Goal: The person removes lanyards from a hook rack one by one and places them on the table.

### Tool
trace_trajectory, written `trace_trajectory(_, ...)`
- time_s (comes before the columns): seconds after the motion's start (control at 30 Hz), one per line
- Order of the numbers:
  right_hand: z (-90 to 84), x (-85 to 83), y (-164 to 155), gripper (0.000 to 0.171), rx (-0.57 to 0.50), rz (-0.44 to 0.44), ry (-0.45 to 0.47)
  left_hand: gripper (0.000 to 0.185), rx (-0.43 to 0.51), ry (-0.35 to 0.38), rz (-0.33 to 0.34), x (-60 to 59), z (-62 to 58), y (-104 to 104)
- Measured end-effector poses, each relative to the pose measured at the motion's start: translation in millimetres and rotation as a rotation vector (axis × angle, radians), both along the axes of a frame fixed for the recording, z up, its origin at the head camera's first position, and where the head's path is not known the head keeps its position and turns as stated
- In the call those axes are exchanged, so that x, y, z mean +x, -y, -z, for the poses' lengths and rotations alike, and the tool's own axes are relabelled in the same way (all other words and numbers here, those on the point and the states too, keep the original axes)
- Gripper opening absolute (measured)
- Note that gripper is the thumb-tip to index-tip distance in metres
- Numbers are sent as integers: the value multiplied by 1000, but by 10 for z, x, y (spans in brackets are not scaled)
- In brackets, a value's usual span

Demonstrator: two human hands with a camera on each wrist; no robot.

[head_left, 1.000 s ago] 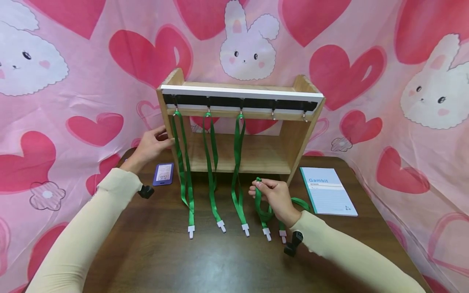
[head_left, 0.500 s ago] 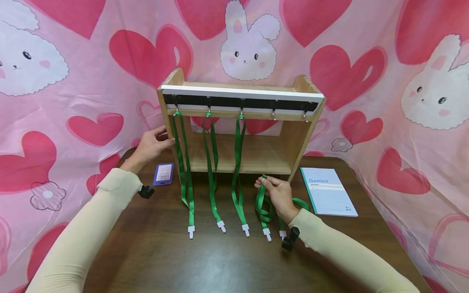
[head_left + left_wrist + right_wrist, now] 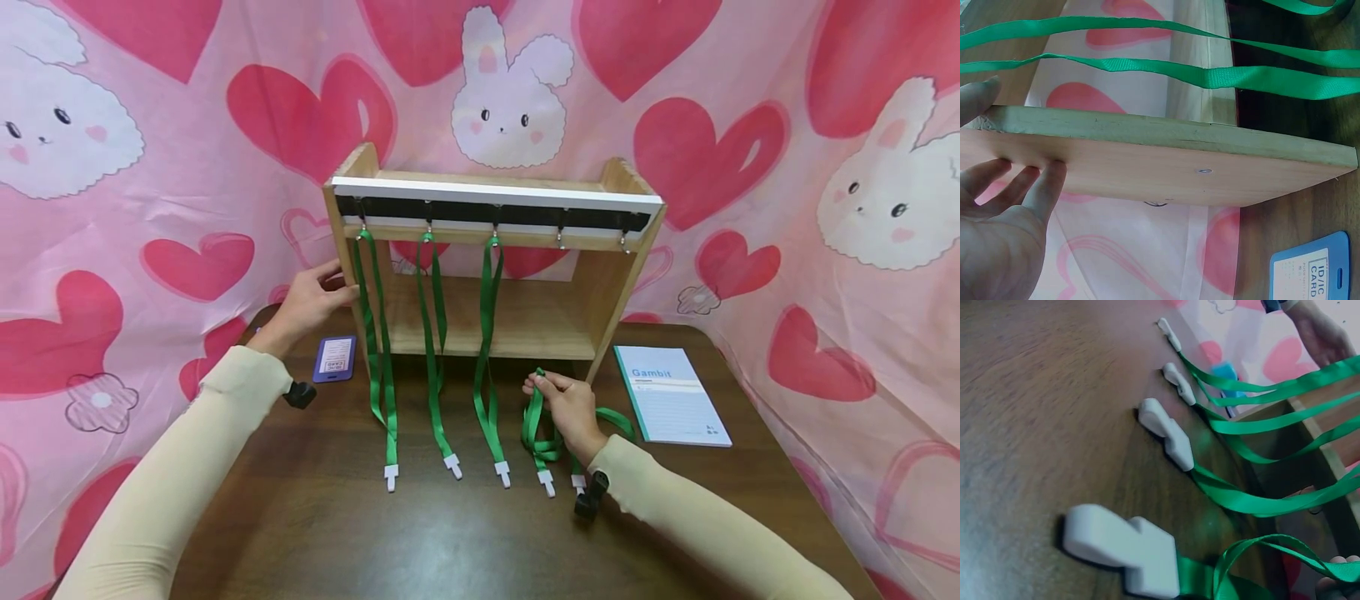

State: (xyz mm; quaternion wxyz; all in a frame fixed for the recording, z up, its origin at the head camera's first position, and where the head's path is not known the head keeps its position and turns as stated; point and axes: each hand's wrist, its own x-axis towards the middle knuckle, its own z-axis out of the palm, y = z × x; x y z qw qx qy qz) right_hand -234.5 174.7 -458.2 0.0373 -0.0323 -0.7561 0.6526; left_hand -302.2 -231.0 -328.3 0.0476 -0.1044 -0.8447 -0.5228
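A wooden rack (image 3: 600, 292) stands on the dark table (image 3: 450, 542) with a row of hooks under its top. Three green lanyards (image 3: 487, 333) hang from the left hooks; the two right hooks (image 3: 559, 239) are bare. My left hand (image 3: 311, 302) rests on the rack's left side panel (image 3: 1147, 175), fingers (image 3: 1041, 187) flat on its outer face and thumb by the front edge. My right hand (image 3: 564, 400) pinches the looped end of a fourth green lanyard (image 3: 534, 417), just in front of the rack's base. Its white clip (image 3: 546, 482) lies on the table. A fifth lanyard (image 3: 618, 417) lies under that wrist.
A "Gambit" notebook (image 3: 670, 393) lies right of the rack. A purple ID card holder (image 3: 334, 357) lies left of it, near my left wrist. Pink heart-and-bunny cloth (image 3: 825, 250) hangs around the back and sides. White clips (image 3: 1166, 434) of the hanging lanyards rest in a row on the table.
My right hand has carried the pinched lanyard loop a little right and toward the rack. The left hand and the hanging lanyards have stayed put.
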Motion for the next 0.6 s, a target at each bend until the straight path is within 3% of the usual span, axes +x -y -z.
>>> trace_trajectory(0.6, 161, -34, -53, 28, 113, 56, 57, 63, -12, 14, 5, 13, -18, -4)
